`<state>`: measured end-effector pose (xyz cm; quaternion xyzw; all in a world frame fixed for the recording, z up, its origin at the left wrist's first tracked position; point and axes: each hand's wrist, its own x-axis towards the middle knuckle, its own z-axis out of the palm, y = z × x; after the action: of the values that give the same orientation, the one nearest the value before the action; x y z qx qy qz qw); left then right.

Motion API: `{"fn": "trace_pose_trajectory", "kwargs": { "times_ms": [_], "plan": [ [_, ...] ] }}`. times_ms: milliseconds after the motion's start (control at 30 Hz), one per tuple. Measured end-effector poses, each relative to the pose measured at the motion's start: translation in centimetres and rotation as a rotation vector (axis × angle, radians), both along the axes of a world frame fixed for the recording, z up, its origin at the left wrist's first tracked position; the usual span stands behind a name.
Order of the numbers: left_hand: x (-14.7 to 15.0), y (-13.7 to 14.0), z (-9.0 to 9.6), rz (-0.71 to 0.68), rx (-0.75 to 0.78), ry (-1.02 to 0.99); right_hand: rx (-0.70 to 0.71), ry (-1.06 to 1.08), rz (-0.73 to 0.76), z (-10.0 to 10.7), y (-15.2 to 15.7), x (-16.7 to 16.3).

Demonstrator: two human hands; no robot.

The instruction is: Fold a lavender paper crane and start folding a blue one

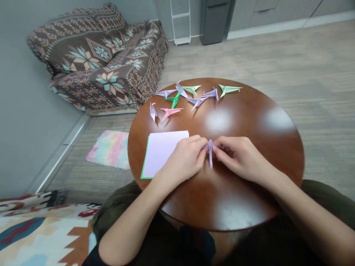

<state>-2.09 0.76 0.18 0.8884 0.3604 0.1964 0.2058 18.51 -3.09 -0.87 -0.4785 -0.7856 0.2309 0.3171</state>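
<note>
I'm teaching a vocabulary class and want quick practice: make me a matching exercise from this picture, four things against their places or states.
1. rug
2. folded paper
3. paper stack
4. pink figure

A. flat on the table, lilac on top, green at the edge
B. just right of a lilac figure
C. on the floor
D. pinched between left hand and right hand

Pairs: 1-C, 2-D, 3-A, 4-B

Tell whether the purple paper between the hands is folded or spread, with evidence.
Folded: the purple paper is a narrow, layered strip held between left hand and right hand.
</note>
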Motion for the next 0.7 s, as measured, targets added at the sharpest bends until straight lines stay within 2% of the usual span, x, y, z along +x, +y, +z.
{"fn": "trace_pose_trajectory", "kwargs": {
  "times_ms": [267, 500, 700],
  "plan": [
    [-0.15, -0.13, 0.51, -0.071, -0.043, 0.024, -0.015, -0.096, 0.096, 0.29, -0.2, 0.12],
    [-0.25, 0.32, 0.34, -0.119, -0.159, -0.037, -0.026, -0.032, 0.155, 0.32, -0.05, 0.33],
    [-0.29, 0.7, -0.09, -0.122, -0.237, -0.123, -0.016, -0.001, 0.114, -0.1, 0.0, 0.26]
  ]
}}
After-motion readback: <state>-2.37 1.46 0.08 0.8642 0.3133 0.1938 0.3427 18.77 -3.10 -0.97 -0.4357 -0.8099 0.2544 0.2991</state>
